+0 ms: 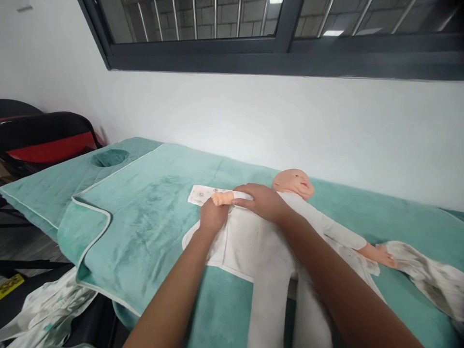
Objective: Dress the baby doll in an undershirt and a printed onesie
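Observation:
A baby doll [293,182] in white long-sleeved clothes lies on its back, its head toward the wall. Beneath it is a spread white garment [235,246], one sleeve [200,194] with small prints lying flat at the left. My right hand [266,200] is closed around the white-sleeved forearm of the doll's arm on the left. The bare doll hand [222,198] sticks out past my fingers. Just below it, my left hand [213,216] is curled in against the garment; its fingertips are hidden, so what it grips is unclear.
A teal cover [145,217] spreads over the padded table, which has a face hole [109,157] at the left. Crumpled printed cloth [431,275] lies by the doll's other hand. More cloth [54,309] hangs lower left, near a black and red chair [50,140]. A wall borders the back.

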A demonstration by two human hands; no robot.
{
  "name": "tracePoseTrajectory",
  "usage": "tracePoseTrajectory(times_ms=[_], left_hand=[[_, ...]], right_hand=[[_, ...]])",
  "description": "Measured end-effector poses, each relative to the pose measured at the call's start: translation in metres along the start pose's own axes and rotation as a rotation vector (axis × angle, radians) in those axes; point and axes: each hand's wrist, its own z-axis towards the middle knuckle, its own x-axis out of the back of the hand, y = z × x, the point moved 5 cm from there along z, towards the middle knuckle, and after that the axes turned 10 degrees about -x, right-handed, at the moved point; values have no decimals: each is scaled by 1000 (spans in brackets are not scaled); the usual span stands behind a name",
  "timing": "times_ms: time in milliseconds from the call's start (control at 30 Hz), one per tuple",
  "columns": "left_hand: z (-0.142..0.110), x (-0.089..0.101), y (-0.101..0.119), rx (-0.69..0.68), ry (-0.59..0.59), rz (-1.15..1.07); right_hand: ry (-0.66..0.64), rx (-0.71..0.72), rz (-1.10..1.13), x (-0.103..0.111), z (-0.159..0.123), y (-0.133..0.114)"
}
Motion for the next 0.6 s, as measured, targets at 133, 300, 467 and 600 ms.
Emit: tracePoseTrajectory(times_ms=[133,300,467,600], left_hand=[[6,18,-12,10,23,-247],[2,20,-25,169,187,-817],[2,17,-27,199,259,-913],[0,20,-26,201,293,-977]], right_hand=[[-19,-22,-48,0,-2,1],[-9,-77,-146,-2,-3,5],[-2,-113,-188,-2,-3,8],[6,-154,-186,-1,-3,10]])
